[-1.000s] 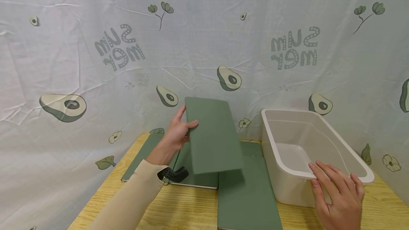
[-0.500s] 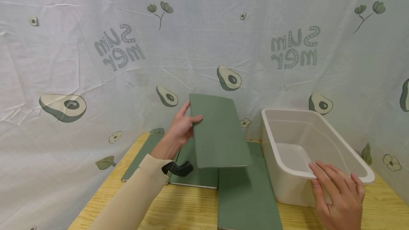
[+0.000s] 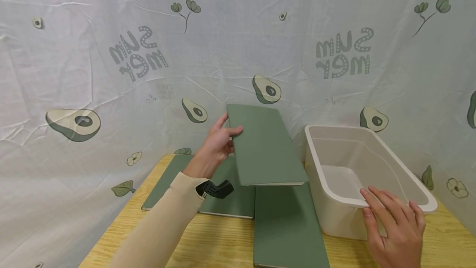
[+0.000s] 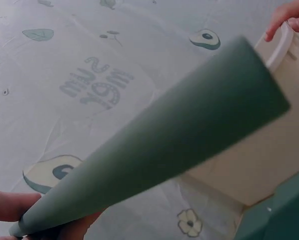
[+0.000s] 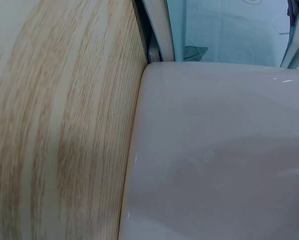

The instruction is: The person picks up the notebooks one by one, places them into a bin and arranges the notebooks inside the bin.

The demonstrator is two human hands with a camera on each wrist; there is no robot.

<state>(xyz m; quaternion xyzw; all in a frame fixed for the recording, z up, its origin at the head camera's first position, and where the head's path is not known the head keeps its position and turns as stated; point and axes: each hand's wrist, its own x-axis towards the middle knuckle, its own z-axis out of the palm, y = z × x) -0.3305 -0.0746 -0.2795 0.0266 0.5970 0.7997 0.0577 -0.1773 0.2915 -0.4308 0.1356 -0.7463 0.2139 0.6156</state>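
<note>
Slim green rectangular paper notebook (image 3: pixel 268 150), probably light, bendy, slick: left hand (image 3: pixel 217 142) pinches its left edge, mid-edge likely steadiest; right hand (image 3: pixel 396 226) rests loosely on rim of beige plastic tub (image 3: pixel 331 214).

Surface (image 3: pixel 208 245): yellowish wood grain. Curtain (image 3: pixel 223 49) fills the background behind it and drops past both sides; whitish-grey, slightly shiny, creased, more so at left. Grey lettering (image 3: pixel 343 53) "summer" printed twice, mirror-reversed, split over two lines. Halved-avocado prints (image 3: pixel 70 126), large and small, one cut by right edge. Also stemmed sprigs (image 3: pixel 186 13) up high, pale flowers (image 3: pixel 134 159) and green leaves (image 3: pixel 123 188) lower. Purplish item (image 5: pixel 292 11), right wrist view, top right: cut off, can't tell.
</note>
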